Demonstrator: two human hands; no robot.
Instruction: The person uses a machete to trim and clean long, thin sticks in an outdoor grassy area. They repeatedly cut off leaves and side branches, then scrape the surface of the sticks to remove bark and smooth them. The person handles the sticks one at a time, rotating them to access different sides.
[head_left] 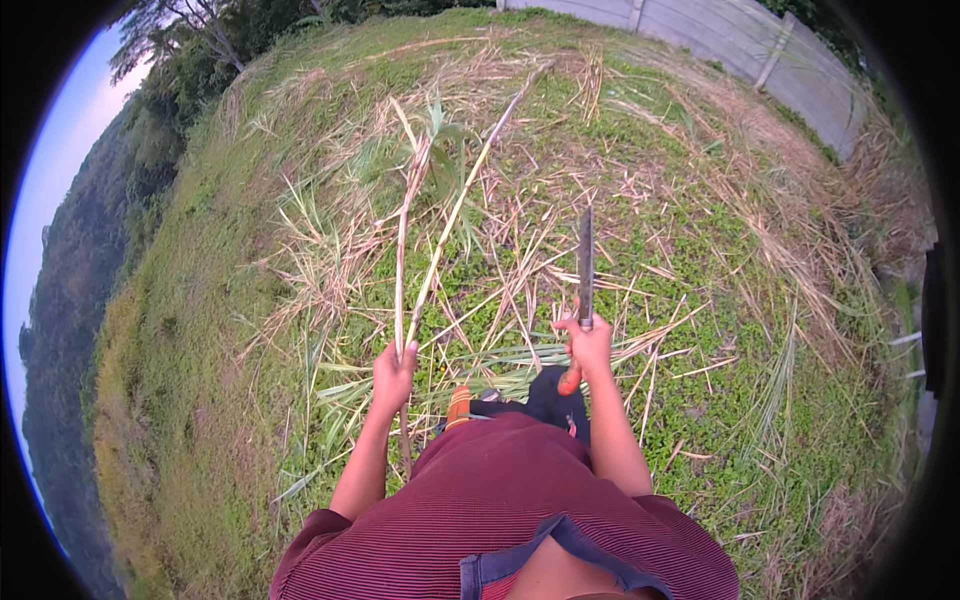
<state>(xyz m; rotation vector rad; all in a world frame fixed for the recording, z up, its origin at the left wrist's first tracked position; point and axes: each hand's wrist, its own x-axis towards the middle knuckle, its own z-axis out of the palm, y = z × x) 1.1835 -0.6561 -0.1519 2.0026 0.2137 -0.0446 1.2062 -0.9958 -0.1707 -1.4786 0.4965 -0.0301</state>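
Two long pale cane stalks (437,256) spread upward in a narrow V from my left hand (395,372), whose fingers are wrapped round their lower parts. The left one carries dry husk and some green leaves near its top. A thinner brown end sticks out below that hand. My right hand (590,345) grips a machete (586,262) by its orange handle (570,380); the dark blade points up and away from me. Blade and stalks are apart.
Cut leaves and dry stalks (520,270) litter the green ground around my feet. A grey wall (700,35) runs along the far right, with a dry grass heap (870,190) by it. Trees (200,40) stand at the far left, beyond a grassy slope (190,340).
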